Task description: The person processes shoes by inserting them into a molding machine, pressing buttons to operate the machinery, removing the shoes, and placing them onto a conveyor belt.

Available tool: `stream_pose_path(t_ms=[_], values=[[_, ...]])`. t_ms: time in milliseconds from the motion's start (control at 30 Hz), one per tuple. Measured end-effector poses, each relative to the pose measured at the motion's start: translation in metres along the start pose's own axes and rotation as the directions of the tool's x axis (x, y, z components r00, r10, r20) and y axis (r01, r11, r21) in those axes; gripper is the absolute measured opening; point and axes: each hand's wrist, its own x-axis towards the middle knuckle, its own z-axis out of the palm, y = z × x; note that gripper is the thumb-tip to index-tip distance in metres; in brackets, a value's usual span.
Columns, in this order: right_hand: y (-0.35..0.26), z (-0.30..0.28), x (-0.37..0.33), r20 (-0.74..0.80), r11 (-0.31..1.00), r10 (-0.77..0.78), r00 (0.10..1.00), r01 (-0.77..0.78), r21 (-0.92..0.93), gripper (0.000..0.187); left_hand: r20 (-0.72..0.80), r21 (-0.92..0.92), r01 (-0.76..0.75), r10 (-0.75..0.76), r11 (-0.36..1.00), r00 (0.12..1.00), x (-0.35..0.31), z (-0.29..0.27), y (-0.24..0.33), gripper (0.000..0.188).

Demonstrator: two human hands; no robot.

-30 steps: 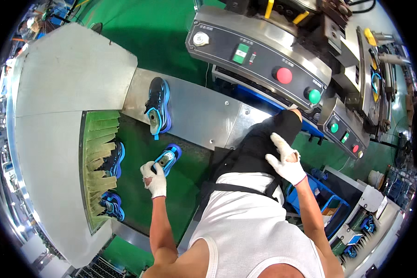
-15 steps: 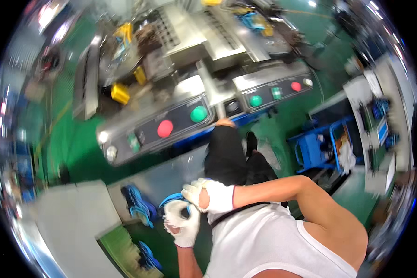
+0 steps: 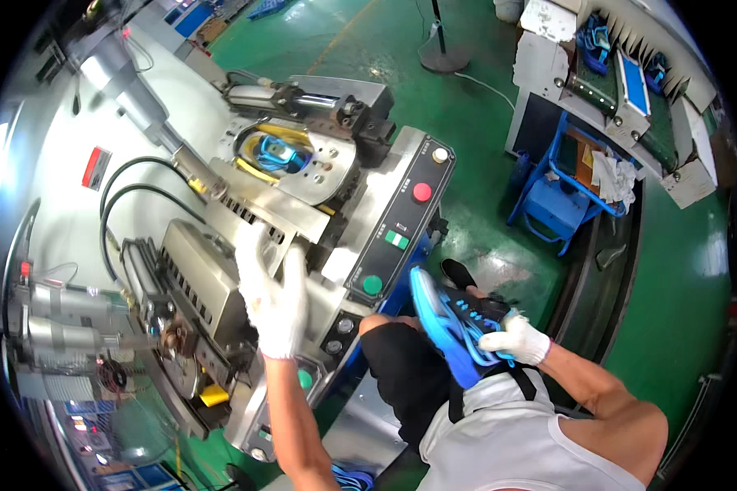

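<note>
My right hand (image 3: 516,340), in a white glove, is closed on a blue and black sneaker (image 3: 454,327) over my lap. The sneaker is tilted, its blue sole turned to the left. My left hand (image 3: 274,299), also gloved, stretches forward over the press machine with its fingers apart. Its fingertips lie at the edge of a slotted metal cover (image 3: 262,214); whether they touch it I cannot tell. Beyond that cover, another blue shoe (image 3: 278,154) sits in the press station between yellow pads.
A control panel (image 3: 401,217) with green and red buttons borders the machine's near side. On the right stand a blue cart (image 3: 557,204) with white cloths and a conveyor rack (image 3: 635,90) carrying blue shoes. More blue shoe parts (image 3: 352,477) lie below my left forearm.
My view has swung toward the machine. My hands, close together before, are now apart: the left reaches out over the press, the right holds the sneaker to the right.
</note>
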Motion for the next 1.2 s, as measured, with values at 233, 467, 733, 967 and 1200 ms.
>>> stream_pose_path(t_ms=[233,467,733,967,1200], values=[[0.023,-0.058,0.022,-0.277,0.925,0.262,0.924,-0.159,0.346,0.054,0.038,0.041,0.341,-0.342,0.939,0.939,0.205,0.106,-0.154,0.075],[0.026,-0.068,0.031,-0.376,0.922,0.319,0.870,-0.193,0.336,0.024,-0.057,-0.160,0.363,-0.375,0.918,0.925,0.256,0.189,-0.174,0.036],[0.017,-0.049,0.036,-0.384,0.929,0.243,0.891,-0.101,0.355,0.024,-0.327,-0.380,0.240,-0.373,0.893,0.869,0.232,0.137,-0.102,0.037],[-0.053,-0.019,0.108,-0.472,0.948,-0.297,0.830,0.317,-0.039,0.035,-0.519,-0.459,-0.267,-0.012,0.847,0.854,0.072,0.019,0.007,0.036],[-0.238,0.065,0.259,-0.110,0.647,-0.594,0.797,0.392,-0.654,0.063,0.308,-0.796,0.228,0.051,0.561,0.950,-0.165,-0.015,-0.003,0.040]])
